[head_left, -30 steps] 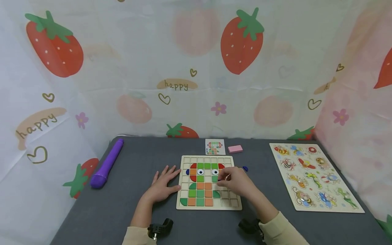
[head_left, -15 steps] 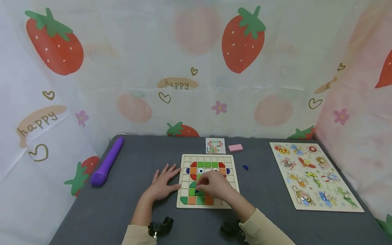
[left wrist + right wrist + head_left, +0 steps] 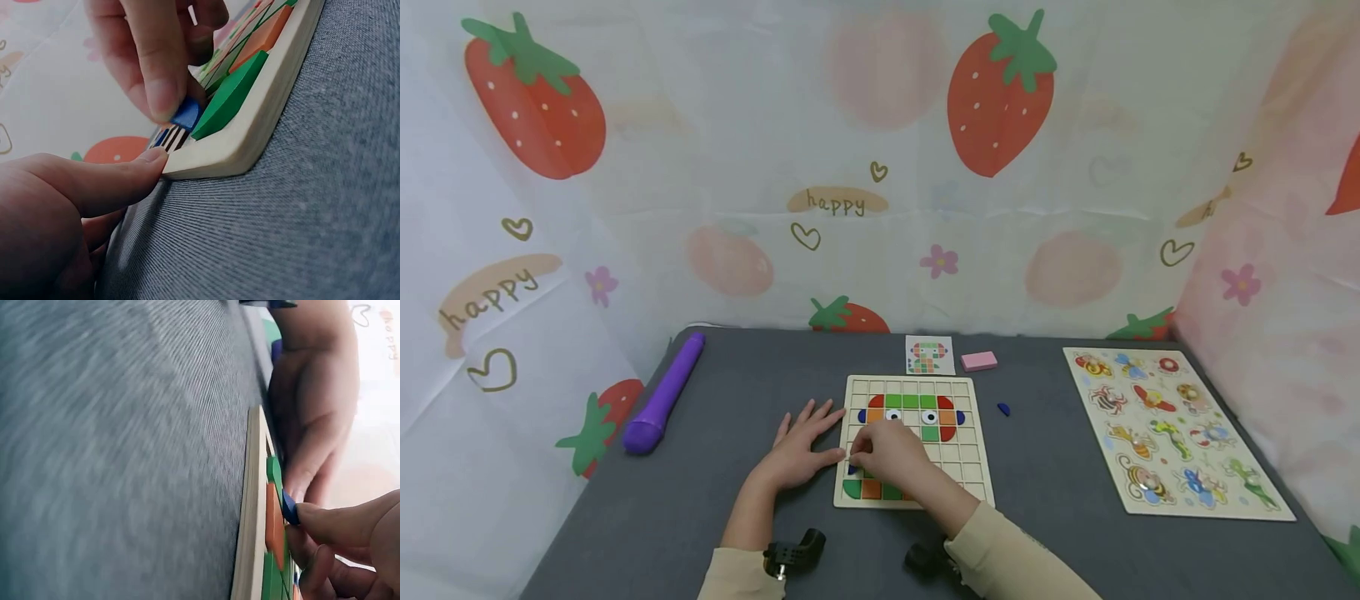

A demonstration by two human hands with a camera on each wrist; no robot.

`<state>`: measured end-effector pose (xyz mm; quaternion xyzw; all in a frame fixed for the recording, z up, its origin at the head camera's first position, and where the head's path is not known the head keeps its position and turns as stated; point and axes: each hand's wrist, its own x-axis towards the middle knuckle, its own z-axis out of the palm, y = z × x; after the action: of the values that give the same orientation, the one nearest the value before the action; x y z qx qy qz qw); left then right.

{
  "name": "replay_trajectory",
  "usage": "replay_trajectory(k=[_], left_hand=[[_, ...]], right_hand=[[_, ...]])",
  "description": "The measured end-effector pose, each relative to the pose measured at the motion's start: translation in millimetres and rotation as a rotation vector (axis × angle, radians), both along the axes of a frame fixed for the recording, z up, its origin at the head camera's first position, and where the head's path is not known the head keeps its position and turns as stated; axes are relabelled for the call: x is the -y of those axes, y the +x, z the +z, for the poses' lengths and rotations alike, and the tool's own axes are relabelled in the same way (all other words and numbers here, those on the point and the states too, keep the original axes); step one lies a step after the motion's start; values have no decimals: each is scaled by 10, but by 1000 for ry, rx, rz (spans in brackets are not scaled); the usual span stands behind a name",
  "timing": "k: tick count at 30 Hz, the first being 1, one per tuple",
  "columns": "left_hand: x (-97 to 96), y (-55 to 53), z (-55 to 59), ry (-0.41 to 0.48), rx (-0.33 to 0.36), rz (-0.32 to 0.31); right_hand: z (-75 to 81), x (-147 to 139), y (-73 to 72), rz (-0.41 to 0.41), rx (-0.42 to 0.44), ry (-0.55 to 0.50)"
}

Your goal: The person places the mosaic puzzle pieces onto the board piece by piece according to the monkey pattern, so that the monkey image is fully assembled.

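Note:
A wooden grid board (image 3: 970,454) lies on the table, with red, green, orange and eye-printed pieces set in its squares. My right hand (image 3: 891,457) pinches a small blue piece (image 3: 187,114) between thumb and finger, over the board's left side. In the left wrist view that piece is just beside a green rounded piece (image 3: 231,94) near the board's corner. My left hand (image 3: 797,454) lies with fingers spread at the board's left edge, its thumb touching the rim. The right hand hides the middle-left of the board in the head view.
A picture card (image 3: 929,356) and a pink block (image 3: 978,361) lie behind the board. One loose blue piece (image 3: 1003,409) is to its right. A purple microphone-shaped object (image 3: 666,393) lies at left, an insect puzzle board (image 3: 1176,433) at right.
My right hand has moved left across the board with a blue piece pinched in it. A blue piece now shows at the pattern's right side, uncovered by the hand. The left hand stays put.

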<state>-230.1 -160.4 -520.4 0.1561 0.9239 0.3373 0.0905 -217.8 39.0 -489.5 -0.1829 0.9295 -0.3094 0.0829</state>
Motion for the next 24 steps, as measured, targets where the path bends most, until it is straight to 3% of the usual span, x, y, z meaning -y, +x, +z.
replay_trajectory(k=[6,13,24], left_hand=[[-6,-16,-20,-4,3,9],[-19,-23,-7,-2,5,16],[-12,3,1,20,11,5]], right_hand=[[-1,70,18,13,-33,65],[50,-38,15,31,5,-36],[133,-499,37,-136,-103,-231]])
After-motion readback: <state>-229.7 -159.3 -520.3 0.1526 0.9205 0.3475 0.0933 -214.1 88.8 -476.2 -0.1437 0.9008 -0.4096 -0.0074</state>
